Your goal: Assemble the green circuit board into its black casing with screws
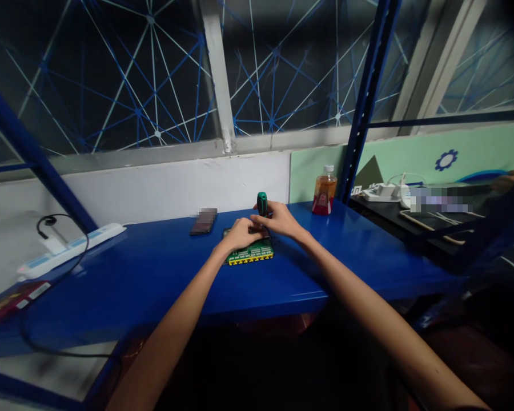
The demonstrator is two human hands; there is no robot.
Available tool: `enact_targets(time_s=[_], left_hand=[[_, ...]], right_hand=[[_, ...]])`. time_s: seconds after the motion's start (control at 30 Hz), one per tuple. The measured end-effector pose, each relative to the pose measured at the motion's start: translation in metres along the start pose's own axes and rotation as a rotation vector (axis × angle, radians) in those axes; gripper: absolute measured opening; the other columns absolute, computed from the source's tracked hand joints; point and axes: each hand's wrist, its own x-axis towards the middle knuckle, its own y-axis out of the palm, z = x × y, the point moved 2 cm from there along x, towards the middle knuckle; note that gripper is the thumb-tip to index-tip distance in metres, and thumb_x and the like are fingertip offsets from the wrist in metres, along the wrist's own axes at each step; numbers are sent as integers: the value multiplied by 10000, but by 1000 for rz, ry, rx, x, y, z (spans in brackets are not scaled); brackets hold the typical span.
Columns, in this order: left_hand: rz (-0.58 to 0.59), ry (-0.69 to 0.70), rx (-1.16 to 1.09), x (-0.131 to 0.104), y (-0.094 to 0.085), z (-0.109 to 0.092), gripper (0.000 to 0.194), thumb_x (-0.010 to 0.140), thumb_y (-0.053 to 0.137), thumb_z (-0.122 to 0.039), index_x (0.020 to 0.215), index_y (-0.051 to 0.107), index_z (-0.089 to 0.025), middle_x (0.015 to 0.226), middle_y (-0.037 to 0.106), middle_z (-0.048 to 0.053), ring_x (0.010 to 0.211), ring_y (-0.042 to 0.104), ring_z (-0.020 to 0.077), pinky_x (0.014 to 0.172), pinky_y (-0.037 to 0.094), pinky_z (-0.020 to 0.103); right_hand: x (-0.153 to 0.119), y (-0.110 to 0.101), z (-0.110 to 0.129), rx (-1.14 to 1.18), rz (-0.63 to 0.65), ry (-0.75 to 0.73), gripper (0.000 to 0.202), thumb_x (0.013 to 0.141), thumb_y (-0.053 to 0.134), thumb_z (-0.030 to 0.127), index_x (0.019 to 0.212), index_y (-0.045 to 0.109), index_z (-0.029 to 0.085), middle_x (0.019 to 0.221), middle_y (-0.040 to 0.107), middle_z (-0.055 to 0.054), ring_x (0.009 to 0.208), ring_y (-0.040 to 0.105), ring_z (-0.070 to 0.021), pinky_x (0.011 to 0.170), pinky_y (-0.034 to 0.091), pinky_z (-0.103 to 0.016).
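Work seemed unfinished, its extent unclear: the right hand [282, 218] gripped a green plastic-handled screwdriver [262, 204] over a rectangular green, yellow-edged circuit board [252, 253], left hand [239, 234] touching it, grip indiscernible

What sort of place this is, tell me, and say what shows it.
Probably an electronics workbench: a green circuit board lies on the blue table, the right hand holds a green-handled tool, likely a screwdriver, and a white power strip lies to the left.
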Motion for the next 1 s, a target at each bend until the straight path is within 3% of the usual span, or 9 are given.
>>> enact_targets(time_s=[0.13, 0.27, 0.43, 0.67, 1.0], left_hand=[[5, 26, 5, 0, 0, -4, 186, 778, 629, -262, 809, 752, -126, 840, 756, 74, 777, 667, 211, 705, 464, 276], [-7, 2, 24, 1, 0, -1, 211, 778, 639, -299, 730, 744, -122, 753, 745, 66, 747, 656, 221, 662, 454, 278], [9, 5, 27, 0, -2, -2, 200, 786, 626, -272, 832, 758, -129, 837, 757, 76, 827, 668, 240, 711, 469, 283], [-31, 27, 54, -1, -9, -6, 195, 772, 609, -235, 832, 773, -148, 872, 760, 80, 862, 678, 254, 765, 464, 304], [-32, 18, 13, 0, -8, -2, 212, 757, 640, -253, 879, 772, -141, 866, 760, 72, 861, 680, 240, 741, 475, 280]], right_hand=[[-1, 1, 0, 11, 5, 6, 318, 781, 611, 450, 940, 635, 175, 730, 591, -35, 703, 522, -180, 621, 381, -320], [-1, 1, 0, 4, 9, 22, 342, 780, 612, 473, 937, 635, 170, 741, 595, -43, 723, 518, -187, 626, 378, -320], [0, 2, 0, 10, 14, 0, 308, 785, 619, 429, 936, 630, 162, 767, 606, -52, 725, 514, -183, 623, 371, -312], [0, 1, -2, 2, 7, -14, 293, 794, 604, 449, 894, 625, 174, 733, 593, -39, 692, 520, -178, 600, 364, -312], [1, 4, -7, -52, -66, -26, 309, 804, 591, 491, 842, 624, 186, 721, 605, -37, 659, 518, -168, 593, 355, -317]])
